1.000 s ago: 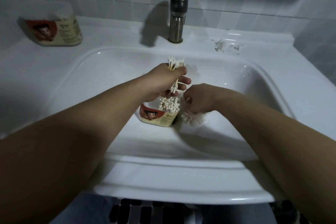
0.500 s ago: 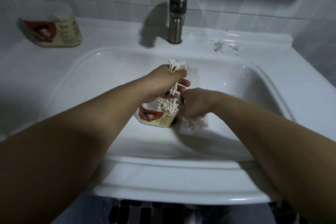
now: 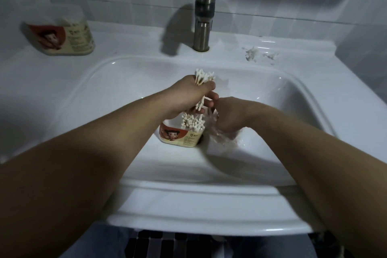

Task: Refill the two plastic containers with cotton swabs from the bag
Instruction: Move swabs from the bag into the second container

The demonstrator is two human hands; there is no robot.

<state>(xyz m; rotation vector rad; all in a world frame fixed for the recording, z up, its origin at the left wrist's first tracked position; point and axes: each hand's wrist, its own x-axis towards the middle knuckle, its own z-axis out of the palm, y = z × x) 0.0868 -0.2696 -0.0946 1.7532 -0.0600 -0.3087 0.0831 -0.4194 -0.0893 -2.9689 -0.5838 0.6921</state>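
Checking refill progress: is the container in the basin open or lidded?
Open. The container shows no lid; cotton swab tips stand exposed at its top, just below the left hand.

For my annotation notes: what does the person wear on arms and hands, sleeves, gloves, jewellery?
The left arm and right arm are bare to the frame edge, with no sleeves. The left hand and the right hand have no gloves, and no watch, ring or bracelet shows.

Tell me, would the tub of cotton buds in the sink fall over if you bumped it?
Probably easily: the tub looks like thin plastic holding only swabs, so likely light. It stands on the curved sink floor, so it may slide or tip.
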